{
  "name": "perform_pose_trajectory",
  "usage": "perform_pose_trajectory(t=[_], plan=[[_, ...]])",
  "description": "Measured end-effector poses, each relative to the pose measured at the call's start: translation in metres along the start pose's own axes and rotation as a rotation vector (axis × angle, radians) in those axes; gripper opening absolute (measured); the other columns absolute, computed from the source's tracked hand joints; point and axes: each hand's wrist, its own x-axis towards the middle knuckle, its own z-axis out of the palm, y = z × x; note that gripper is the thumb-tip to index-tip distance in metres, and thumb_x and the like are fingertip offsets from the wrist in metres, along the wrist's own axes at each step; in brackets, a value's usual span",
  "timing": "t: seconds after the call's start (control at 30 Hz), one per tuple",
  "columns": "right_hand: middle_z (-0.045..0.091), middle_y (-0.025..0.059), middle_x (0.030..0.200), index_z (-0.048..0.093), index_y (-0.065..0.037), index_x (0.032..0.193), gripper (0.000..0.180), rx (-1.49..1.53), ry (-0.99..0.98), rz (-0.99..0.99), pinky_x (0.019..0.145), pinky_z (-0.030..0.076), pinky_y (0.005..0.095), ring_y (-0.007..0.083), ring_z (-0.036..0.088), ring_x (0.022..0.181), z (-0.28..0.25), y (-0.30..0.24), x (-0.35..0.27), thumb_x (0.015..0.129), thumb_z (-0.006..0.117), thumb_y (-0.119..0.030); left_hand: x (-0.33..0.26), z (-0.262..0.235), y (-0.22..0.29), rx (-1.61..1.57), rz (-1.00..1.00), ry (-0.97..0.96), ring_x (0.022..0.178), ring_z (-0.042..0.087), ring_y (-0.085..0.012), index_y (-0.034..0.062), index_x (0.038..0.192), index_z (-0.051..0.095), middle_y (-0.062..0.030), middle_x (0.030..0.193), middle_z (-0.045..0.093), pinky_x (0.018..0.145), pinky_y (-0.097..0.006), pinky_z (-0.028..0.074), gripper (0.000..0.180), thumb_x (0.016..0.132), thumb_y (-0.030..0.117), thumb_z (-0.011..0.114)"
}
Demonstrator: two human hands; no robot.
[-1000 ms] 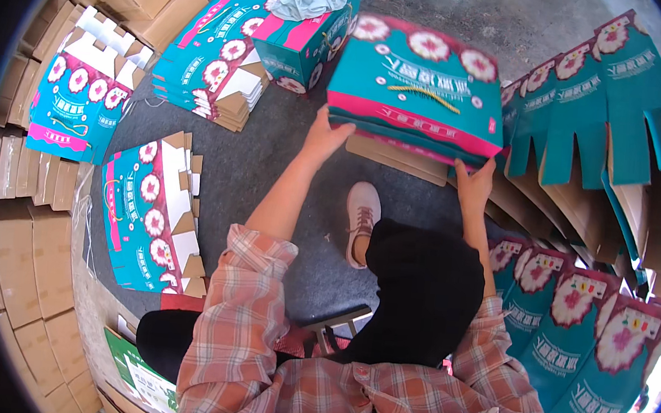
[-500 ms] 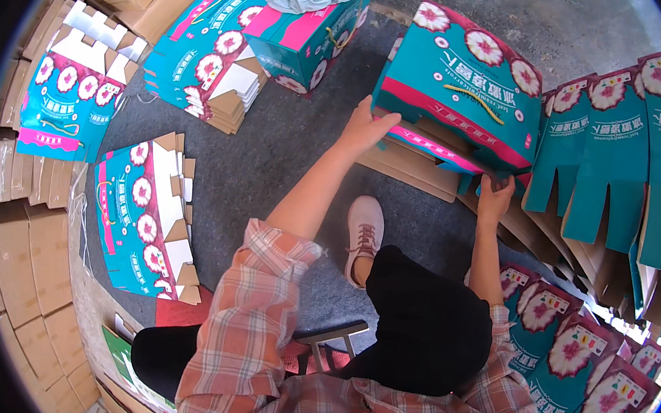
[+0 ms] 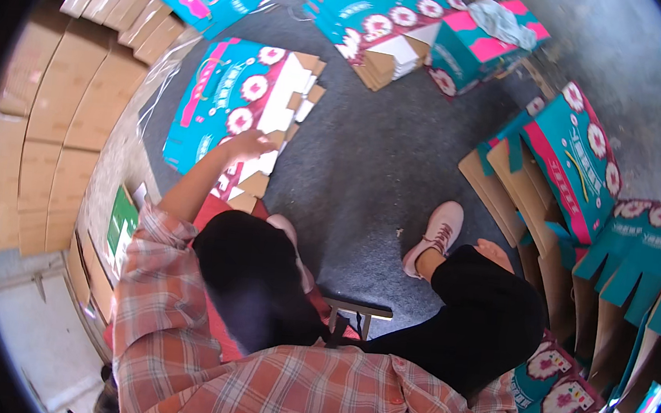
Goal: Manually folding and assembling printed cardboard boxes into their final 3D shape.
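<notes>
My left hand (image 3: 246, 145) is over the near end of a stack of flattened teal-and-pink printed cartons (image 3: 207, 109) on the left. Its fingers stretch toward the white and brown flaps, with nothing visible in them. Whether they touch the cartons I cannot tell. Just past my right knee, part of my right hand (image 3: 494, 254) shows; the knee hides most of it, including its fingers. To the right, a teal carton (image 3: 578, 161) with a yellow cord handle leans on a row of opened cartons (image 3: 523, 184), and neither hand is on it.
Farther back stand another flat stack (image 3: 387, 11) and a closed carton (image 3: 469, 57) with a grey cloth (image 3: 504, 23) on top. Brown boxes (image 3: 65, 97) are piled at the left. More teal cartons (image 3: 634, 241) line the right side. A metal-framed stool (image 3: 353, 307) is below me.
Both hands have let go of the teal carton, which now leans at the right. My left hand has swung left to the flat stack; my right is back by the knee. The view has turned left.
</notes>
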Motion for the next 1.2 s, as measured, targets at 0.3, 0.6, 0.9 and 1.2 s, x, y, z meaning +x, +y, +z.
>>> perform_pose_trajectory(t=[0.3, 0.6, 0.9, 1.2], plan=[[0.063, 0.0118, 0.11, 0.054, 0.0, 0.124, 0.037, -1.049, -0.033, -0.724, 0.086, 0.046, 0.0293, 0.0172, 0.059, 0.099, 0.096, -0.187, -0.121, 0.089, 0.058, -0.013, -0.024, 0.166, -0.23, -0.908, -0.428, 0.239, 0.064, 0.055, -0.0122, 0.0069, 0.096, 0.061, -0.0023, 0.081, 0.055, 0.05, -0.028, 0.045, 0.025, 0.087, 0.03, 0.06], [0.058, 0.0205, 0.117, 0.053, -0.001, 0.121, 0.042, -1.584, -0.42, -1.156, 0.09, 0.046, 0.0415, 0.0374, 0.057, 0.108, 0.297, -0.159, -0.226, 0.082, 0.064, -0.011, -0.007, 0.168, -0.275, -1.393, -0.29, 0.623, 0.068, 0.057, -0.0151, 0.008, 0.096, 0.06, 0.0015, 0.08, 0.058, 0.063, -0.031, 0.048, 0.016, 0.084, 0.019, 0.061], [0.059, 0.0176, 0.11, 0.052, -0.002, 0.12, 0.044, -1.786, -0.615, -0.922, 0.085, 0.047, 0.042, 0.0365, 0.058, 0.1, 0.314, -0.135, -0.189, 0.08, 0.066, -0.013, 0.045, 0.153, -0.266, -1.715, -0.297, 0.516, 0.1, 0.054, -0.0249, 0.0049, 0.115, 0.052, -0.0088, 0.104, 0.055, 0.089, -0.041, 0.045, 0.04, 0.083, 0.025, 0.065], [0.057, 0.0157, 0.114, 0.051, -0.002, 0.121, 0.046, -1.902, -0.63, -0.91, 0.086, 0.046, 0.0417, 0.0348, 0.057, 0.101, 0.329, -0.141, -0.173, 0.08, 0.066, -0.015, 0.064, 0.14, -0.283, -1.925, -0.56, 0.576, 0.076, 0.049, -0.0182, 0.012, 0.103, 0.056, -0.0049, 0.084, 0.05, 0.067, -0.033, 0.045, 0.058, 0.071, 0.056, 0.075]])
